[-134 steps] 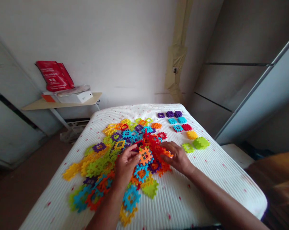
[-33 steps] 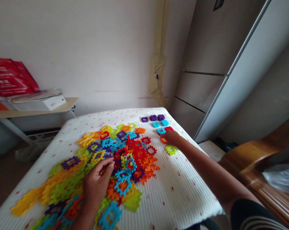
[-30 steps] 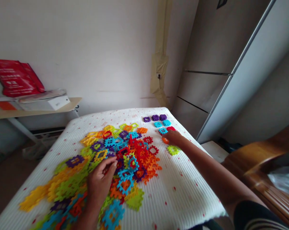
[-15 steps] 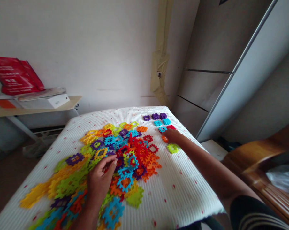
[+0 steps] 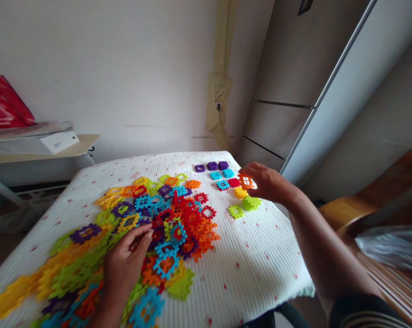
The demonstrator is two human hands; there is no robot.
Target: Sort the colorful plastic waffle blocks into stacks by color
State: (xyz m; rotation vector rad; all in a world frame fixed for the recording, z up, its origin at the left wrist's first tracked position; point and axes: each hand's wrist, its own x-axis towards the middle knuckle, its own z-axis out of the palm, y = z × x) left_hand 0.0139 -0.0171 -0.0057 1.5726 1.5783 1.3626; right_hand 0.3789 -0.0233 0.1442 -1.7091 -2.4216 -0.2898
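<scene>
A heap of coloured waffle-block tiles [image 5: 151, 223] lies on a white ribbed cover [image 5: 246, 264]. My left hand [image 5: 125, 262] rests on the heap's near side, fingers curled, fingertips touching tiles. My right hand [image 5: 269, 182] is lifted above the cover's far right edge and pinches an orange tile [image 5: 246, 181]. Just beside it sit small sorted stacks: purple [image 5: 212, 166], blue [image 5: 222, 174], red [image 5: 233, 182], yellow [image 5: 240, 192] and green [image 5: 251, 202].
A shelf [image 5: 38, 152] at the left wall holds a white box [image 5: 55, 142] and a red bag [image 5: 4, 107]. A grey cabinet [image 5: 328, 100] stands to the right. A wooden surface [image 5: 363, 205] with a clear plastic bag [image 5: 393, 243] lies at the near right.
My right hand has risen from the cover beside the sorted stacks and now holds an orange tile in the air. My left hand stays on the heap. The view has shifted right.
</scene>
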